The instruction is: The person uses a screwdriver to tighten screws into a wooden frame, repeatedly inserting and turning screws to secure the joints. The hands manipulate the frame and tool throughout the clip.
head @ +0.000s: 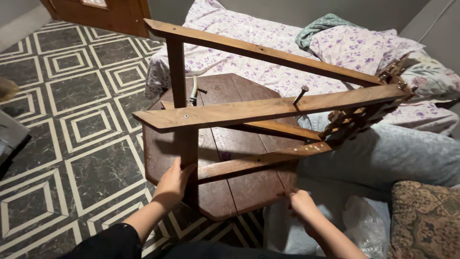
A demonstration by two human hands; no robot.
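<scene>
- Wooden frame (268, 108) of long slats stands on a dark hexagonal tabletop (239, 139) that lies tilted against the bed (268, 62), with one corner over the patterned floor tiles (72, 124).
- Hidden parts: the slats meet at the far right in a hinged cluster (364, 117) that is too tangled to read, and the tabletop's underside is out of sight.
- A bent nail (300, 94) sticks up from the upper front slat; a pale curved piece (193, 91) behind the upright post is hard to identify.
- Left hand (173, 184) wraps the foot of the upright post (184, 144), fingers pressed together around it.
- Right hand (302, 201) sits at the tabletop's near right edge, just under the lowest slat; its fingers curl inward, and what they pinch cannot be made out.
- Open floor lies to the left; on the right, a grey cushion (383, 156), a plastic bag (364, 223) and a patterned pillow (424, 218) crowd in.
</scene>
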